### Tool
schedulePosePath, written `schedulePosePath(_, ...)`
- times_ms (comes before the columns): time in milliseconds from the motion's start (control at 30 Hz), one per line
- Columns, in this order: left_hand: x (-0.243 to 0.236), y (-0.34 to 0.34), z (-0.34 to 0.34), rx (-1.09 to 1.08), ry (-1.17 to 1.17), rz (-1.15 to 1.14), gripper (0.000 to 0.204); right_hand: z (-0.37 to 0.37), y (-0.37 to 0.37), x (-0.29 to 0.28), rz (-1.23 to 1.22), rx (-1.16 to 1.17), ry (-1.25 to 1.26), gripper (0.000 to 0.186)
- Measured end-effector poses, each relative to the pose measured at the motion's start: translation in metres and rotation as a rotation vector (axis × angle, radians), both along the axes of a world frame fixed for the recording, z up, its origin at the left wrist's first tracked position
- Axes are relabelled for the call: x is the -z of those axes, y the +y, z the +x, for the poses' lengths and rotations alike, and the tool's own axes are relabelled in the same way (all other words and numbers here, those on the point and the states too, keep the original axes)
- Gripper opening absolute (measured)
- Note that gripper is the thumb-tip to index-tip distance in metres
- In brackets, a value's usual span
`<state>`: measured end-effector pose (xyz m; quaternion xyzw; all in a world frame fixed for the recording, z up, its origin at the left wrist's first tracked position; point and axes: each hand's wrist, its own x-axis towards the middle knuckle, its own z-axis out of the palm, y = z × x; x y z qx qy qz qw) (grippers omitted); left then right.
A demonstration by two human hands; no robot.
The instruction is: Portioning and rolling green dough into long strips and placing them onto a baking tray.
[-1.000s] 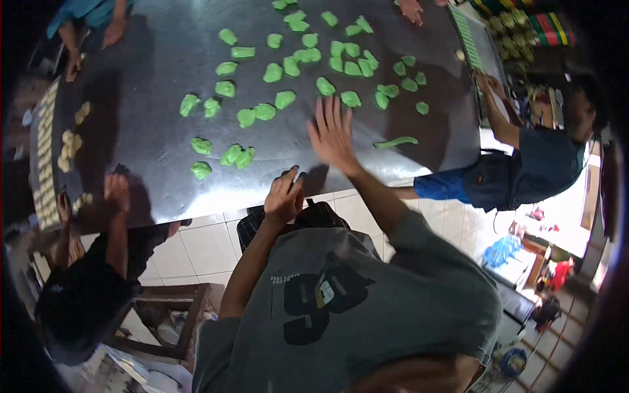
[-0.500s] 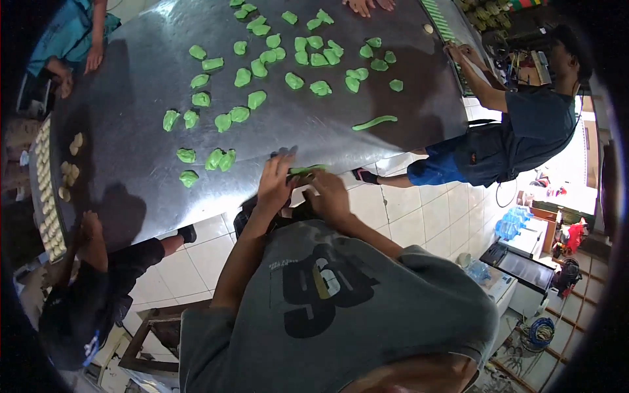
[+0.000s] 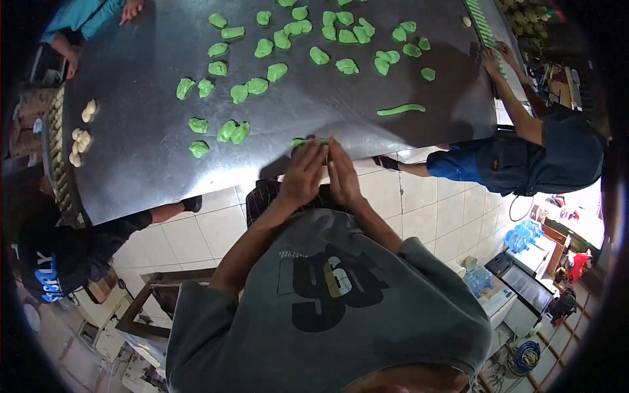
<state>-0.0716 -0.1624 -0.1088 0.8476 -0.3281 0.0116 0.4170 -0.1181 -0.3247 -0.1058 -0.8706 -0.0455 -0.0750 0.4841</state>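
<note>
Both my hands are at the near edge of the dark metal table (image 3: 157, 167), side by side with fingers stretched forward. My left hand (image 3: 303, 177) lies with its fingertips over a short green dough strip (image 3: 299, 141), which shows just past its fingers. Close beside it, my right hand (image 3: 343, 175) has its fingers laid flat at the strip's right part; the fingers hide most of the strip. A longer, curved green dough strip (image 3: 401, 109) rests to the right. Several green dough lumps (image 3: 232, 131) are spread over the table, the nearest ones to the left of my hands.
Pale dough pieces (image 3: 80, 141) lie near the left edge, beside a tray of pale pieces (image 3: 56, 131). On the right, a co-worker (image 3: 550, 150) reaches to a tray of green strips (image 3: 483, 29). Another person's hand (image 3: 131, 9) rests at the far left. Tiled floor (image 3: 419, 196) shows below.
My right hand's fingers have gone from bent to straight, and both hands now lie closer together over the short strip. The view has shifted, so the table's contents appear higher and further right.
</note>
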Motion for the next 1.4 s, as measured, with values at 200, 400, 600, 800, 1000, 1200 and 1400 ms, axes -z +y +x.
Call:
schedulePosePath(200,0.015,-0.039,0.067,-0.306,-0.062,0.454,0.061,0.078,-0.004,0.029,-0.741,0.17,0.057,0.062)
schedulePosePath(400,0.019,-0.023,0.156,-0.387,-0.22,0.45,0.063,0.168,-0.027,0.013,-0.855,0.259,-0.189,0.061)
schedulePosePath(600,0.0,0.037,0.017,-0.37,-0.044,0.529,0.059,0.024,-0.025,0.011,-0.862,0.143,0.143,0.058)
schedulePosePath(800,0.0,0.048,0.034,-0.387,0.067,0.151,0.032,0.015,-0.035,0.009,-0.176,0.302,0.132,0.036)
schedulePosePath(1000,-0.025,-0.003,0.063,-0.192,0.131,0.156,0.012,0.032,-0.088,-0.002,-0.12,0.301,-0.12,0.014)
schedulePosePath(1200,-0.026,-0.152,0.062,0.012,-0.158,-0.127,0.015,0.023,-0.205,-0.026,-0.085,0.828,-0.011,0.017)
schedulePosePath(1400,0.002,-0.176,0.059,0.033,-0.066,0.158,0.027,0.03,-0.254,0.025,-0.175,0.726,0.093,0.029)
